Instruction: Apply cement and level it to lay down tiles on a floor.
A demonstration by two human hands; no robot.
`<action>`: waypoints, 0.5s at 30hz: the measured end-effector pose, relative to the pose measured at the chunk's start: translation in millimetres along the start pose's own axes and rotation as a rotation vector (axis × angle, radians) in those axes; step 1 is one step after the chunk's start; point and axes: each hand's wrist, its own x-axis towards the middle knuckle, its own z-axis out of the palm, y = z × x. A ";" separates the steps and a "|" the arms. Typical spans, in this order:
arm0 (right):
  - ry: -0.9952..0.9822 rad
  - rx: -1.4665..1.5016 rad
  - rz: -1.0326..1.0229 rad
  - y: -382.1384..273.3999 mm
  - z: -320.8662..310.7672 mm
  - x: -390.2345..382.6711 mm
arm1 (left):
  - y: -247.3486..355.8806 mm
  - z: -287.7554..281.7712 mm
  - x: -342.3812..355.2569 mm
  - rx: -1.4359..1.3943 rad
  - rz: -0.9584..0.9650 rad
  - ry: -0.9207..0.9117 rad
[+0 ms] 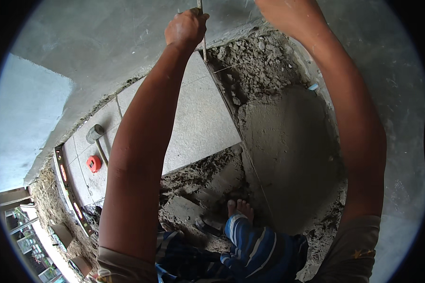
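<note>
While left hand point(186, 27) grasps thin pale rod point(204, 47), rod's lower end stands at far corner of grey floor tile point(205, 113), beside crumbly mortar point(255, 61). Right hand point(288, 12) raised at top edge of view; fingertips cut off, grip cannot be told. Smoothed mortar bed point(288, 137) right of tile. Rubber mallet point(95, 134) and red tape measure point(93, 164) on tiling left of left forearm; spirit level point(72, 191) along tiling's left edge.

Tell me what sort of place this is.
Likely a building under construction or renovation: pale floor tiles stop beside rough grey mortar, with a mallet and spirit level to the left.
</note>
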 end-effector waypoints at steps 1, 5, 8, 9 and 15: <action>0.082 -0.009 -0.044 2.1 4.5 2.1 | 0.0 0.2 0.5 -0.002 -0.001 0.016; -0.292 -0.289 0.361 -18.5 -6.5 12.5 | 0.3 -0.1 -1.1 -0.003 -0.007 0.026; -0.301 -0.235 0.374 -26.7 -8.7 12.6 | -1.0 -2.3 -1.9 0.020 -0.009 -0.026; -0.297 -0.239 0.370 -23.4 -8.4 10.5 | 0.5 -1.4 0.1 0.018 -0.007 -0.021; 0.005 -0.133 0.196 -33.4 -6.8 3.3 | 2.1 -2.0 -0.7 0.011 -0.012 0.002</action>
